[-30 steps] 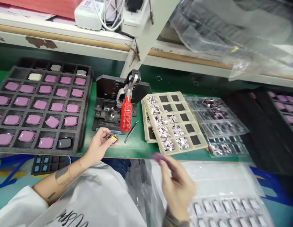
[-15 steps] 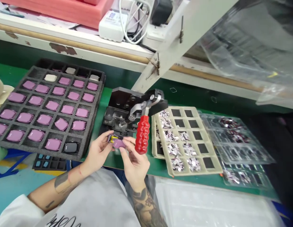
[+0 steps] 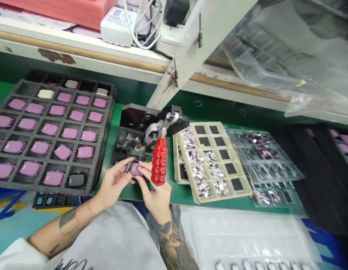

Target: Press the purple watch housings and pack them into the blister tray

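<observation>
Purple cover (image 3: 138,170), pinched between right fingers (image 3: 144,186)

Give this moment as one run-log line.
left hand: holding open device case | right hand: holding purple cover | red clamp handle: near right hand

Reference point: white post (image 3: 190,56). Shelf (image 3: 100,67): extends to both sides of the post; paint chipped at left. Box (image 3: 117,28): white, on the shelf, left of the post. Cable (image 3: 145,48): white, looped between box and post. Plug (image 3: 177,12): black, just left of the post. Foam block (image 3: 64,9): red, well left of the post. Wire (image 3: 175,77): twisted, at the post's front. Plastic bag (image 3: 263,71): clear, right of the post, overhanging the shelf. Black cloth (image 3: 300,180): well right of and below the post.
</observation>
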A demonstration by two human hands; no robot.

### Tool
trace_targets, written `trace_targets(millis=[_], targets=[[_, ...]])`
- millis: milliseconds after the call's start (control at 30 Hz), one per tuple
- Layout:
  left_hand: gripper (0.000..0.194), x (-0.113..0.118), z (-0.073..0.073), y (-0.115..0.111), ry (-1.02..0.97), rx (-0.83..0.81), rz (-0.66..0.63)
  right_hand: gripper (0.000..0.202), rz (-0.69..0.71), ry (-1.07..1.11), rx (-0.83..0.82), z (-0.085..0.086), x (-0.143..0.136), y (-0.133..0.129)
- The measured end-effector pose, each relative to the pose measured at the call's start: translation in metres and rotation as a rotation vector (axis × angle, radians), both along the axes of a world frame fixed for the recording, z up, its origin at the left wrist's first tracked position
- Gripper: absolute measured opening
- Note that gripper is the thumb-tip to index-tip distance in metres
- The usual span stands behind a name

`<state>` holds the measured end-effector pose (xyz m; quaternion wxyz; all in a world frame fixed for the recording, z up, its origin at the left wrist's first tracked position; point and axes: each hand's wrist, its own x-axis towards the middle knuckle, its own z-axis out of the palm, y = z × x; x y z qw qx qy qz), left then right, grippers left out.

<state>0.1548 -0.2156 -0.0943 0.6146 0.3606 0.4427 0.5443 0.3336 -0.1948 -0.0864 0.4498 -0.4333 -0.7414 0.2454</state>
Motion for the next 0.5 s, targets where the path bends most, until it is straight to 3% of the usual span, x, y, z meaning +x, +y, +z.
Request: trace_targets(millis=[100, 167, 267, 333, 500], targets=[[0.037, 0.002, 0.001, 0.0, 0.015, 0.009, 0.064, 0.043, 0.063, 0.011, -0.011, 0.0, -0.006, 0.0], [0.034, 0.001, 0.0, -0.001, 0.018, 0.031, 0.082, 0.044, 0.01, 0.084, -0.066, -0.001, -0.01, -0.003], [0.04, -0.002, 0.001, -0.003, 0.022, 0.067, 0.054, 0.037, -0.081, 0.228, -0.222, -0.002, -0.013, -0.004], [0.039, -0.004, 0.004, -0.004, 0.038, 0.097, 0.019, 0.026, -0.052, 0.299, -0.304, -0.002, -0.012, -0.001], [0.027, -0.008, 0.011, -0.005, 0.188, 0.198, -0.023, 0.015, 0.006, 0.386, -0.314, -0.001, -0.014, 0.0]])
